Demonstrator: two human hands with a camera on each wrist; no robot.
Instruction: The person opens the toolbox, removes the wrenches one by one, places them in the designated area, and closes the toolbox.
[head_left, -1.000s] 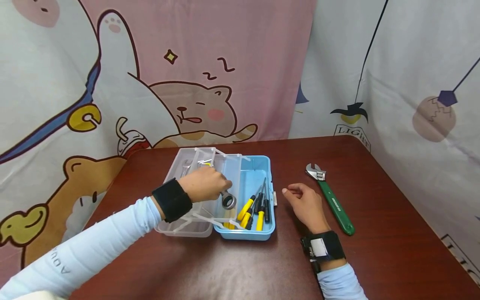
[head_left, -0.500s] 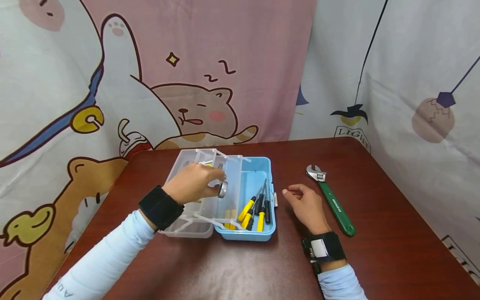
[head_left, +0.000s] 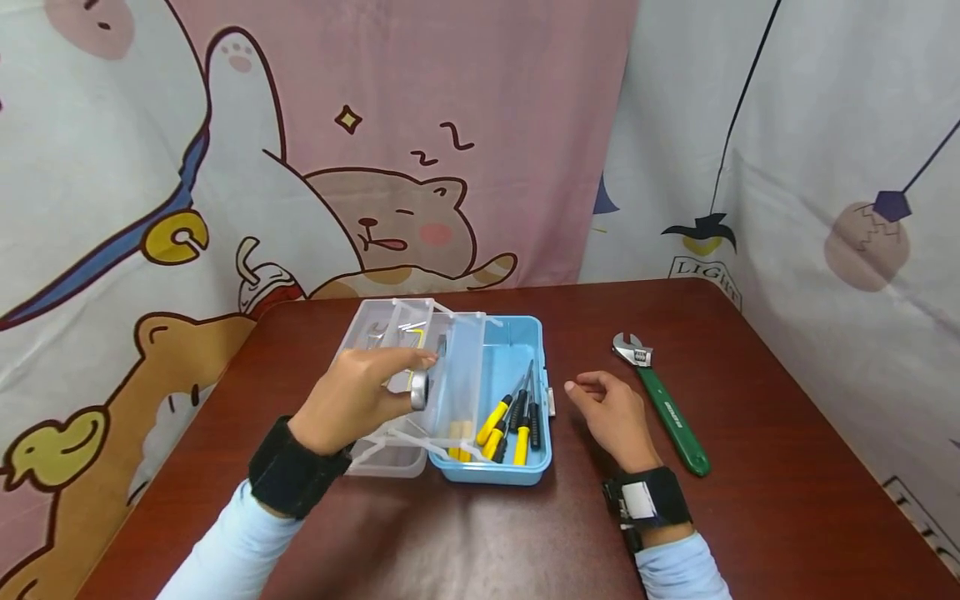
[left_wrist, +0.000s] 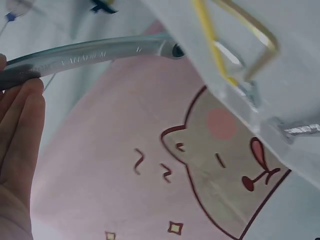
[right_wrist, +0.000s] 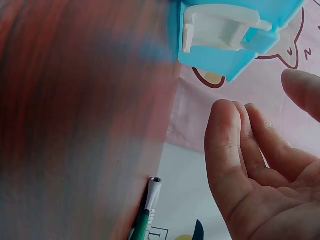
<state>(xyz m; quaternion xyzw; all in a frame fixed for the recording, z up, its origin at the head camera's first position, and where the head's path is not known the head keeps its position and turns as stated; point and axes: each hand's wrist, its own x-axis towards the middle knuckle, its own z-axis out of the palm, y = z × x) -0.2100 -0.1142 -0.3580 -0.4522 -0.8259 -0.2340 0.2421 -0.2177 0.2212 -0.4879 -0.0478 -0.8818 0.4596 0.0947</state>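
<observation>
My left hand (head_left: 356, 392) grips a silver wrench (head_left: 418, 390) between thumb and fingers, above the clear plastic tray (head_left: 465, 358) of a toolbox. In the head view the wrench's ring end points toward me. Its shank (left_wrist: 95, 52), with raised lettering, shows in the left wrist view, where only part of the hand (left_wrist: 17, 150) is seen. My right hand (head_left: 615, 417) rests by the table, right of the blue toolbox (head_left: 495, 475), fingers loosely bent and holding nothing. A green-handled adjustable wrench (head_left: 671, 417) lies to its right.
Several yellow-and-black screwdrivers (head_left: 521, 437) lie in the blue box. Yellow hex keys (left_wrist: 215, 45) and other metal tools sit in the raised clear tray. A white latch (right_wrist: 220, 25) sticks out from the box's right side. Printed cloth (head_left: 525, 125) hangs behind the brown table (head_left: 480, 542).
My left hand has drawn back left and toward me with the wrench, turning its ring end to edge-on. The right hand, the box and the adjustable wrench stay put.
</observation>
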